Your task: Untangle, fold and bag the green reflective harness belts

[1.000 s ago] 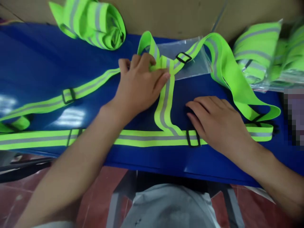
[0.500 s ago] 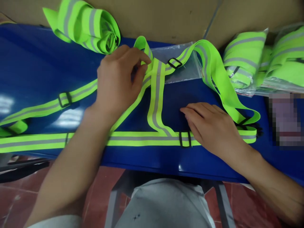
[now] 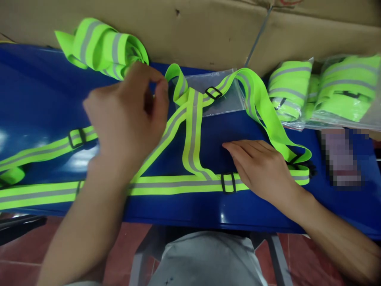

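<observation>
A neon-green reflective strap vest (image 3: 193, 135) lies spread on the blue table (image 3: 41, 91), with black buckles (image 3: 228, 182) on its belt. My left hand (image 3: 127, 115) hovers above the diagonal strap, its fingers curled in a pinch just left of the vest's top loop (image 3: 175, 77); whether anything is in the pinch is hidden. My right hand (image 3: 262, 171) lies flat with fingers stretched out, pressing the belt strap right of the buckle. A clear plastic bag (image 3: 223, 101) lies under the upper straps.
A rolled green vest (image 3: 101, 47) sits at the back left. Bagged folded vests (image 3: 336, 91) lie at the back right. A cardboard wall (image 3: 208, 31) runs behind the table. A blurred-out object (image 3: 342, 157) lies at the right. The table's front edge is close to my body.
My left hand has lifted off the strap junction and drawn left, from flat to a curled pinch. My right hand stays flat on the belt. The view has shifted slightly.
</observation>
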Action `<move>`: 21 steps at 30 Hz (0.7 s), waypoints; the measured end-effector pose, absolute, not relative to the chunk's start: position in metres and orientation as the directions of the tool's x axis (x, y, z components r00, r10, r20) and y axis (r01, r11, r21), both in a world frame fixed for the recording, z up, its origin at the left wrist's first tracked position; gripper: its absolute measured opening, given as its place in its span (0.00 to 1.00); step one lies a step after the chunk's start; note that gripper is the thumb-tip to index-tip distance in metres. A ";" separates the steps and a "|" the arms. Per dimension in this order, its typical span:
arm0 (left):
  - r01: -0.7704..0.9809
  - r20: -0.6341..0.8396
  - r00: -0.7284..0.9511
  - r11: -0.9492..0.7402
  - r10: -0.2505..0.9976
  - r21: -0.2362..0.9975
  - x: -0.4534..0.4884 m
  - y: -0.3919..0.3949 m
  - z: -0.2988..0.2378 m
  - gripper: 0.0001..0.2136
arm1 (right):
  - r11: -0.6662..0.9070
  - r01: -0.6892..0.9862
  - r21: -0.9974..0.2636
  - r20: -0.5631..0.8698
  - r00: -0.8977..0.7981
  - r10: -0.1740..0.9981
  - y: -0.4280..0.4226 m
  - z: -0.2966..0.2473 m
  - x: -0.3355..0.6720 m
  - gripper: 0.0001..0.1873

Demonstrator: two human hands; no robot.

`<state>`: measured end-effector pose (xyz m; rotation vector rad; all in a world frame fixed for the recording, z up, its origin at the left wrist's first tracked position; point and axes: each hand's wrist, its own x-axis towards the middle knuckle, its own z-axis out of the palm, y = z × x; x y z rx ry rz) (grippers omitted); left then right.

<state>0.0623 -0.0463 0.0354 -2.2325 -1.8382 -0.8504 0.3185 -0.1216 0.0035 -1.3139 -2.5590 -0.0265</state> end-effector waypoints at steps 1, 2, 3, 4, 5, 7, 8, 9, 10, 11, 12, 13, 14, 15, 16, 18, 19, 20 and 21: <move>0.925 0.457 0.146 -0.285 0.878 0.252 0.066 -0.047 0.032 0.13 | 0.594 0.797 -0.110 0.248 -0.557 0.793 -0.121 0.003 0.319 0.15; 0.905 0.419 0.203 -0.333 0.885 0.265 0.069 -0.047 0.028 0.13 | 0.598 0.793 -0.118 0.256 -0.558 0.790 -0.120 0.003 0.320 0.15; 0.880 0.391 0.260 -0.383 0.883 0.279 0.073 -0.048 0.024 0.13 | 0.601 0.789 -0.127 0.264 -0.557 0.787 -0.119 0.003 0.321 0.15; 0.855 0.362 0.317 -0.429 0.877 0.291 0.078 -0.048 0.019 0.14 | 0.601 0.787 -0.138 0.270 -0.554 0.788 -0.118 0.003 0.322 0.15; 0.835 0.334 0.368 -0.467 0.868 0.292 0.081 -0.049 0.014 0.14 | 0.598 0.787 -0.151 0.275 -0.548 0.790 -0.117 0.002 0.323 0.15; 0.815 0.251 0.466 -0.522 0.848 0.250 0.087 -0.049 0.006 0.14 | 0.591 0.785 -0.184 0.277 -0.536 0.798 -0.116 0.001 0.325 0.16; 0.813 0.201 0.508 -0.543 0.838 0.211 0.089 -0.049 0.002 0.14 | 0.589 0.783 -0.198 0.274 -0.533 0.801 -0.115 0.001 0.325 0.16; 0.812 0.155 0.538 -0.559 0.828 0.169 0.091 -0.049 0.000 0.14 | 0.589 0.781 -0.208 0.272 -0.533 0.802 -0.114 0.000 0.326 0.15; 0.810 0.120 0.559 -0.572 0.820 0.134 0.091 -0.049 -0.001 0.14 | 0.593 0.777 -0.214 0.270 -0.536 0.800 -0.114 0.000 0.326 0.15; 0.807 0.102 0.571 -0.580 0.815 0.111 0.091 -0.049 -0.001 0.14 | 0.597 0.773 -0.215 0.270 -0.541 0.797 -0.113 0.000 0.326 0.15; 0.807 0.096 0.574 -0.582 0.813 0.101 0.090 -0.049 -0.001 0.15 | 0.602 0.769 -0.215 0.269 -0.546 0.794 -0.113 0.000 0.327 0.15; 0.807 0.101 0.574 -0.583 0.812 0.100 0.089 -0.049 0.001 0.15 | 0.605 0.767 -0.215 0.269 -0.549 0.792 -0.114 0.001 0.327 0.15; 0.805 0.112 0.575 -0.585 0.811 0.102 0.088 -0.049 0.003 0.15 | 0.608 0.764 -0.218 0.268 -0.552 0.790 -0.114 0.001 0.328 0.15; 0.802 0.129 0.576 -0.588 0.808 0.102 0.088 -0.049 0.006 0.15 | 0.609 0.761 -0.223 0.265 -0.554 0.789 -0.115 0.002 0.328 0.15; 0.801 0.155 0.574 -0.591 0.804 0.099 0.087 -0.049 0.008 0.15 | 0.609 0.759 -0.230 0.260 -0.556 0.790 -0.115 0.003 0.329 0.15; 0.800 0.229 0.561 -0.592 0.796 0.099 0.085 -0.050 0.011 0.15 | 0.610 0.754 -0.244 0.248 -0.560 0.791 -0.116 0.003 0.330 0.15; 0.804 0.272 0.541 -0.584 0.796 0.110 0.084 -0.050 0.012 0.15 | 0.611 0.752 -0.249 0.244 -0.562 0.790 -0.117 0.003 0.330 0.15; 0.812 0.313 0.512 -0.570 0.800 0.129 0.083 -0.051 0.013 0.15 | 0.612 0.749 -0.253 0.242 -0.564 0.790 -0.117 0.003 0.330 0.15; 0.820 0.346 0.479 -0.552 0.806 0.152 0.082 -0.051 0.013 0.15 | 0.613 0.747 -0.256 0.242 -0.564 0.789 -0.116 0.003 0.329 0.15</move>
